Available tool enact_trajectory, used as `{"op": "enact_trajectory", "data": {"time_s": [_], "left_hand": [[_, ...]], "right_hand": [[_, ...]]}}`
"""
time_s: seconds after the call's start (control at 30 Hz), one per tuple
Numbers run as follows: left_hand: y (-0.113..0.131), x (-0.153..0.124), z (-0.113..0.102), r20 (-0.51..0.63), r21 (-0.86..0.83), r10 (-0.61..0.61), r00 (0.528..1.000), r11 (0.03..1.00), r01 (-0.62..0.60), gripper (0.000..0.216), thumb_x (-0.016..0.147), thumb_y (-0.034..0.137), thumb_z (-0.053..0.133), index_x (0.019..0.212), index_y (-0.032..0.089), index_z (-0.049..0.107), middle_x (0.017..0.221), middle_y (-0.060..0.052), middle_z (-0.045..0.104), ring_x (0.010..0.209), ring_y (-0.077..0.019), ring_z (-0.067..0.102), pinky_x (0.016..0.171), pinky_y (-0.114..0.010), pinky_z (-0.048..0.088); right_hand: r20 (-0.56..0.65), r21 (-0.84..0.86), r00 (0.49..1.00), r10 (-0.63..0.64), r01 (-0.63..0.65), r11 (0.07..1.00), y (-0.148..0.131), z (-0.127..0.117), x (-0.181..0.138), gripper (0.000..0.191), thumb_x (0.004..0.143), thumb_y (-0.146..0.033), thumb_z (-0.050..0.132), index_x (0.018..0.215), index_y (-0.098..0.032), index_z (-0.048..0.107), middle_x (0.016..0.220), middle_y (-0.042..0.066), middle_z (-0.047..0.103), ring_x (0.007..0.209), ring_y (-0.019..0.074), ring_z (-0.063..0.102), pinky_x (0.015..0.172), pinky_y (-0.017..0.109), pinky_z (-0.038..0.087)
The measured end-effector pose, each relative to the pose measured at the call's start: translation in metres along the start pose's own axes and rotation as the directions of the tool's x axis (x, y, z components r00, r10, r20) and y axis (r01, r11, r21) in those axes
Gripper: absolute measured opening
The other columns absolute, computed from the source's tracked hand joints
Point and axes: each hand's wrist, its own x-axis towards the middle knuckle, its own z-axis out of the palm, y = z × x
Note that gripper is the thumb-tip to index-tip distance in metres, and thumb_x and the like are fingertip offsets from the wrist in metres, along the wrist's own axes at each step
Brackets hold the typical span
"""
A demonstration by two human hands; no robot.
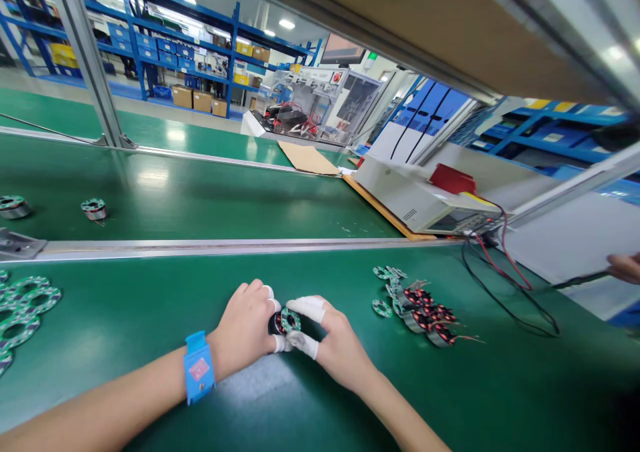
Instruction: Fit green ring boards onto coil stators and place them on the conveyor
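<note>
Two own hands (247, 322) (345, 349), one held ring-board (285, 322), one wristband (199, 368).

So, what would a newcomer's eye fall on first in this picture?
Probably the left hand and right hand, with white finger covers, meeting at the picture's lower centre over the glossy green worktop, around a small dark round part and a green ring-shaped circuit board. Next, perhaps, the bright blue wristband on the left wrist. Then the cluster of silver metal rings with copper-red windings to the right of the hands.

A small green ring (297, 320) with a round hole is tilted, its flat face showing. It sits just beside a dark, round part (277, 323), between the left hand (246, 325) and right hand (340, 349).
</note>
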Motion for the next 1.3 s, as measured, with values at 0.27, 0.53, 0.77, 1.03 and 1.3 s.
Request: {"op": "enact_trajectory", "data": {"time_s": [0.27,0.53,0.77,1.03,1.3], "left_hand": [[-0.001,-0.002,0.003,-0.005,-0.013,-0.01,1.0,1.0,0.01,0.038,0.08,0.053,0.054,0.07,0.017,0.061,0.076,-0.006,0.059,0.078,-0.0222,0.05,0.065,-0.033,0.034],[0.002,-0.002,0.002,-0.004,-0.027,-0.035,0.999,0.999,0.035,0.035,0.08,0.049,0.055,0.069,0.017,0.06,0.076,-0.006,0.059,0.078,-0.0221,0.05,0.064,-0.033,0.034],[0.002,-0.002,0.002,0.014,-0.02,-0.039,0.999,0.999,0.04,0.028,0.077,0.044,0.061,0.069,0.017,0.061,0.076,-0.005,0.06,0.079,-0.022,0.05,0.065,-0.033,0.034],[0.003,-0.004,0.002,0.024,-0.019,-0.044,0.999,0.999,0.044,0.023,0.078,0.039,0.06,0.07,0.017,0.061,0.077,-0.005,0.059,0.079,-0.0216,0.05,0.066,-0.033,0.035],[0.004,-0.002,-0.001,0.066,0.002,-0.065,0.996,0.998,0.065,0.008,0.072,0.024,0.063,0.074,0.017,0.062,0.081,-0.006,0.059,0.082,-0.0227,0.05,0.07,-0.034,0.038]], "right_hand": [[-0.019,-0.177,0.992,-0.121,0.116,0.977,-0.006,0.001,-0.003,0.029,0.083,-0.031,0.056,0.11,-0.023,0.064,0.095,0.009,0.069,0.09,0.0244,0.061,0.074,0.037,0.052],[-0.084,-0.271,0.988,-0.13,0.103,0.957,-0.005,0.009,-0.009,0.029,0.084,-0.026,0.054,0.11,-0.02,0.064,0.092,0.01,0.069,0.087,0.0251,0.061,0.071,0.037,0.053],[-0.086,-0.274,0.989,-0.12,0.092,0.957,-0.003,0.009,-0.007,0.03,0.085,-0.028,0.051,0.112,-0.023,0.063,0.092,0.009,0.069,0.088,0.0235,0.062,0.072,0.035,0.053],[-0.042,-0.288,0.999,-0.004,-0.008,0.958,-0.007,0.009,-0.008,0.03,0.08,-0.026,0.057,0.109,-0.022,0.065,0.093,0.01,0.069,0.089,0.0252,0.062,0.073,0.036,0.053],[0.061,-0.008,0.993,0.101,-0.101,0.995,-0.011,0.009,0.003,0.03,0.074,-0.031,0.066,0.102,-0.02,0.065,0.101,0.01,0.066,0.093,0.0258,0.061,0.082,0.04,0.05]]}}
